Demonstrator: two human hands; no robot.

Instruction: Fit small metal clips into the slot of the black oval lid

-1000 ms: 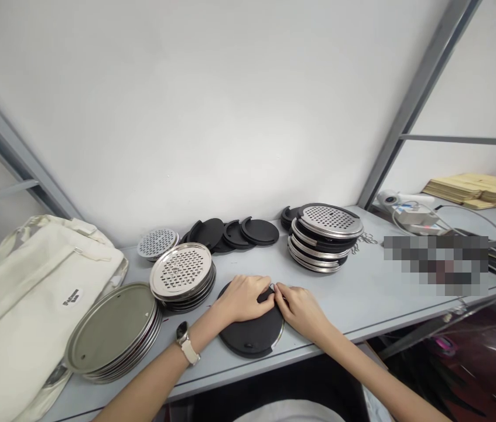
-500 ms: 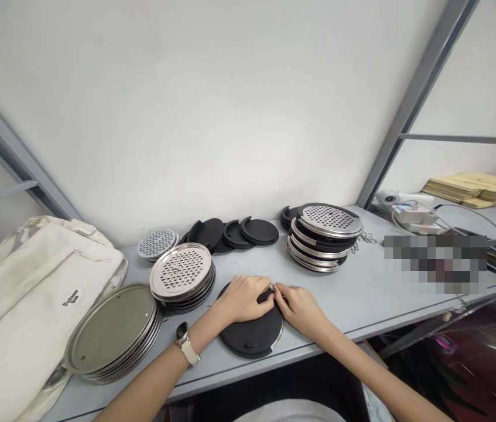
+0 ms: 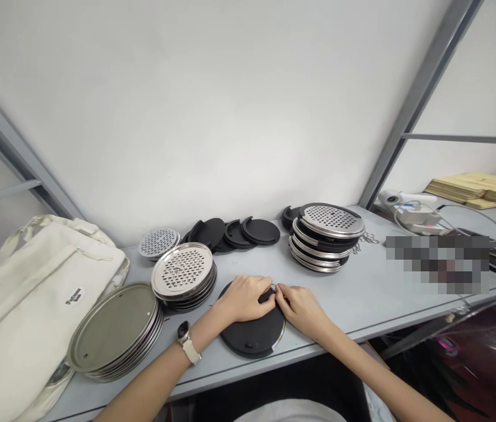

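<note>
A round black disc point(image 3: 252, 335) lies flat on the desk point(image 3: 353, 305), near the front edge, low in the middle of the frame. It is smooth and dull, with a thin shiny steel rim showing at the lower right. The left hand point(image 3: 243, 299) and right hand point(image 3: 303, 310) both grip it at its top edge, with fingers curled. A tiny shiny bit shows between them, too small to tell what it is. A stack of steel plates point(image 3: 184, 272) with little holes sits to the left, and another stack point(image 3: 329, 234) sits up to the right. More black discs point(image 3: 260, 231) lie by the wall.
</note>
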